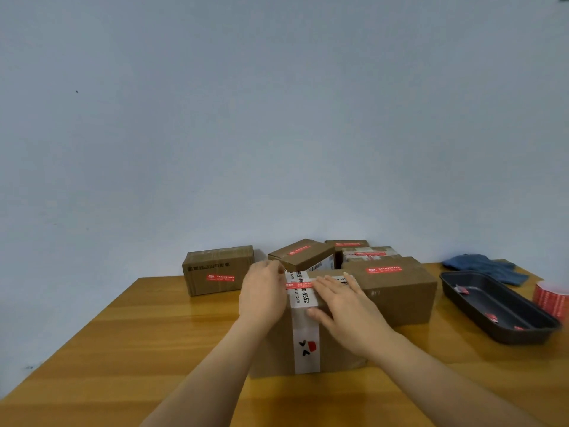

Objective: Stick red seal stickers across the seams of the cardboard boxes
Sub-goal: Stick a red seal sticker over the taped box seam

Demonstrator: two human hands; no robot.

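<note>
The right hand (345, 306) lies flat, fingers straight, pressing the red sticker (298, 285) onto the top of the near box (308, 343). The left hand (264, 292) rests on the box's left top edge, fingers bent over the sticker's left end; whether it pinches that end I cannot tell. The sticker crosses the white tape (303, 300) that runs along the seam. Behind this box stand other boxes (217, 269), each already sealed. Right of it sit a black tray (492, 309) with peeled scraps, a sticker roll (552, 295) and a blue cloth (483, 266), all on the worktop (154, 334). Risks, I judge: uneven pressing could trap a wrinkle, and glossy tape may hold poorly, so an end could lift.
</note>
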